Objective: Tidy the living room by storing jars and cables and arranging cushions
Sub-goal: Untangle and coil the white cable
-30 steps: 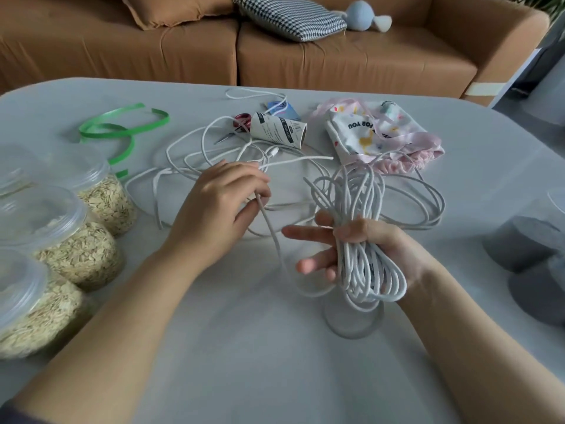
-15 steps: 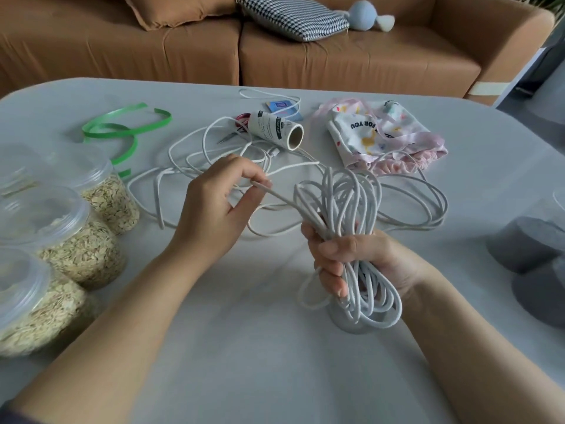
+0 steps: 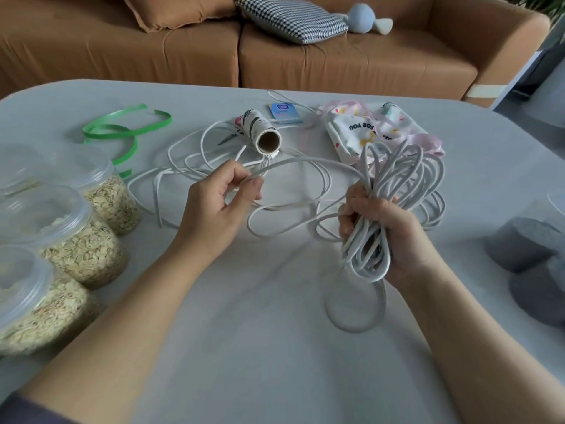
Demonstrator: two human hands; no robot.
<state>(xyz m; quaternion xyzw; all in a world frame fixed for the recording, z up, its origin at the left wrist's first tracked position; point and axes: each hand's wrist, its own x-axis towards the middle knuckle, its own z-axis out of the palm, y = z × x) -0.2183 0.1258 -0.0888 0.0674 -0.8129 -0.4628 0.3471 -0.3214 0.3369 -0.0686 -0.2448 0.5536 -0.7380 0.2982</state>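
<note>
A long white cable (image 3: pixel 394 175) is partly wound into a bundle of loops that my right hand (image 3: pixel 388 234) grips in its fist above the grey table (image 3: pixel 275 347). My left hand (image 3: pixel 220 203) pinches a loose strand of the same cable between thumb and fingers, held just over the table. More of the cable lies tangled on the table behind my left hand. Three clear plastic jars of oats (image 3: pixel 76 240) stand at the left edge. On the brown sofa (image 3: pixel 351 62) lie a brown cushion (image 3: pixel 174 10) and a checked cushion (image 3: pixel 290 19).
A cardboard roll (image 3: pixel 263 133), scissors (image 3: pixel 227 138), a blue packet (image 3: pixel 284 113), a printed cloth bag (image 3: pixel 370 130) and green ribbon (image 3: pixel 122 133) lie at the back of the table. Grey round containers (image 3: pixel 526 243) stand at the right edge. A blue soft toy (image 3: pixel 362 15) is on the sofa.
My right hand closed its fingers round the cable bundle and lifted it toward the right. My left hand drew the loose strand up and away from it.
</note>
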